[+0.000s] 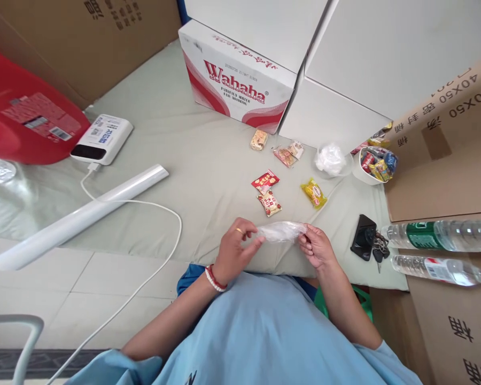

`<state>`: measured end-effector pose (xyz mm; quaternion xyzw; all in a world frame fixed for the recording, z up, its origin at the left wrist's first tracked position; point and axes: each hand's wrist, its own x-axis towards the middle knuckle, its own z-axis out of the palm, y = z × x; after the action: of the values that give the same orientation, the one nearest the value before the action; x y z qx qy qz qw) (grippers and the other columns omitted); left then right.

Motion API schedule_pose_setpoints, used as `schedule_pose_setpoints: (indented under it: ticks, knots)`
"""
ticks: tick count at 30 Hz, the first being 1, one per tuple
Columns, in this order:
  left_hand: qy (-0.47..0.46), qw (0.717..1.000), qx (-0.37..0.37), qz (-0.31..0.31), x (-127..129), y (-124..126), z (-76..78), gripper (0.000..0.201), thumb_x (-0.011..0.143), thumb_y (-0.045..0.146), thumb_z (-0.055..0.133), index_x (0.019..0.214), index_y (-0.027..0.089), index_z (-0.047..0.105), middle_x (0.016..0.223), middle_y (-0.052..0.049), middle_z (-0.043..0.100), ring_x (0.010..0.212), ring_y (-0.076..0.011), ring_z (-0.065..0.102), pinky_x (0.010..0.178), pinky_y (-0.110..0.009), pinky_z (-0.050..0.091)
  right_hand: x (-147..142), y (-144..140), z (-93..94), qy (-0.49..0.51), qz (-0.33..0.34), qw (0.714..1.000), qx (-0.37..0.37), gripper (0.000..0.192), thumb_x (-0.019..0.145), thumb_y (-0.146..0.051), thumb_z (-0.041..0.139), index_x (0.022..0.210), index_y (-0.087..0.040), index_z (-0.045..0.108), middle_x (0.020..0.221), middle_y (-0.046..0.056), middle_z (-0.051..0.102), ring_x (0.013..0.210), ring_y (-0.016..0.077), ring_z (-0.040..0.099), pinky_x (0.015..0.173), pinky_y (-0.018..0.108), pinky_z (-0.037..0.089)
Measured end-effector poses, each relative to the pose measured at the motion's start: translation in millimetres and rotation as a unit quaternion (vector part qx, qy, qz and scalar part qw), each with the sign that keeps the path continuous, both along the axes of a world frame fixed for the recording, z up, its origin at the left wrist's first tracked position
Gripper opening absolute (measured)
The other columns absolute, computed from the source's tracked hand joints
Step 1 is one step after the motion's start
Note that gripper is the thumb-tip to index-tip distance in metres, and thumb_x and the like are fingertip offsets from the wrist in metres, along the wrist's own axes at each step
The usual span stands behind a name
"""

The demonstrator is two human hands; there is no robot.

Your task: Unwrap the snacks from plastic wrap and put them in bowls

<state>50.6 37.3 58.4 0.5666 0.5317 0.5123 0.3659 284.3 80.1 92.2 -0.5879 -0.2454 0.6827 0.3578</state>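
Low centre of the frame: your left hand (237,247) and right hand (316,247) pinch opposite ends of a thin clear plastic bag (281,231), fingers closed on the film, held just above the grey cloth (176,139). Rub the layers apart gently to find the mouth, probably without tugging. At right, a white bowl (363,174) holds wrapped sweets; loose snack packets (266,191) lie mid-frame; two water bottles (441,248) lie at the right edge.

Clear plastic bag (281,231); red-white Wahaha box (236,85); yellow snack packet (313,193).
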Motion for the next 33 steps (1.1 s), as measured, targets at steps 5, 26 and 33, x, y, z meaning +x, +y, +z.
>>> schedule_pose_setpoints:
  ticks: [5, 26, 33]
  knots:
    - [0.028, 0.992, 0.017, -0.119, 11.7, 14.7, 8.2, 0.02, 0.091, 0.035, 0.07, 0.105, 0.022, 0.07, 0.11, -0.009, 0.068, 0.101, -0.0218, 0.066, 0.09, -0.036, 0.053, -19.7, -13.4, 13.5, 0.003, 0.045, 0.999, 0.005, 0.053, 0.063, -0.058, 0.089, 0.075, -0.019, 0.057, 0.052, -0.008, 0.051, 0.037, 0.0007, 0.024, 0.033, 0.014, 0.014]
    - [-0.245, 0.945, -0.208, -0.062, 4.2, 9.0, 7.5, 0.034, 0.084, 0.051, 0.077, 0.086, 0.02, 0.062, 0.074, 0.002, 0.06, 0.068, -0.012, 0.054, 0.068, -0.026, 0.045, -41.4, -21.9, 0.2, -0.064, 0.027, 0.985, 0.156, 0.05, 0.067, -0.05, 0.089, 0.105, -0.024, 0.067, 0.08, 0.0, 0.064, 0.071, 0.0146, 0.056, 0.051, 0.021, 0.046]
    - [-0.263, 0.944, -0.198, 0.013, -25.4, 19.6, 6.4, 0.039, 0.078, 0.052, 0.082, 0.087, 0.02, 0.063, 0.071, 0.003, 0.057, 0.063, -0.0095, 0.049, 0.061, -0.022, 0.041, 9.7, -11.3, 4.1, -0.017, -0.036, 0.989, 0.141, 0.038, 0.064, -0.042, 0.092, 0.088, -0.019, 0.072, 0.073, -0.003, 0.057, 0.057, 0.0069, 0.041, 0.047, 0.018, 0.036]
